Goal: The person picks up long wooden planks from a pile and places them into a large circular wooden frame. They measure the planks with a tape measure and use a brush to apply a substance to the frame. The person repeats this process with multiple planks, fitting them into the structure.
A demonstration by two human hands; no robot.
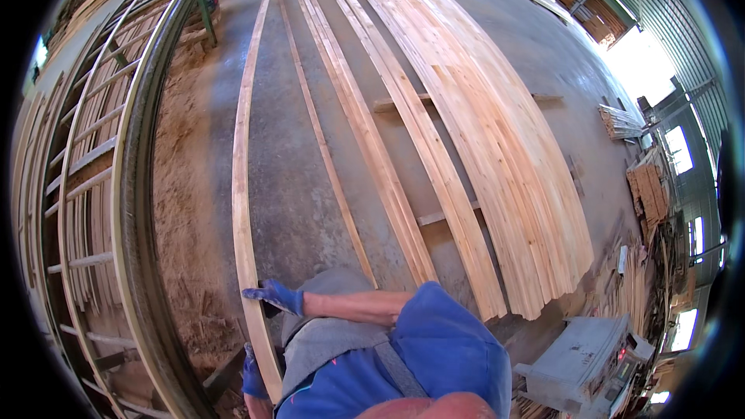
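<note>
A long, pale wooden board (242, 202) runs from beside my body far up the floor on the left. My right hand (278, 296), in a dark blue glove, reaches across my body and grips this board, its fingers lying over the upper face. Closer to me, my left hand (252, 376), gloved the same way, holds the board's left edge near its close end. The left hand's fingers are partly hidden by the wood. To the right of the board, a thin strip (322, 140) lies on the concrete.
Several long boards (481, 147) lie side by side on cross battens (446, 214) to the right. A metal roller frame (116, 186) stands at left, with sawdust (182, 209) beside it. A grey machine (578, 365) sits lower right. Timber stacks (648, 190) line the far right.
</note>
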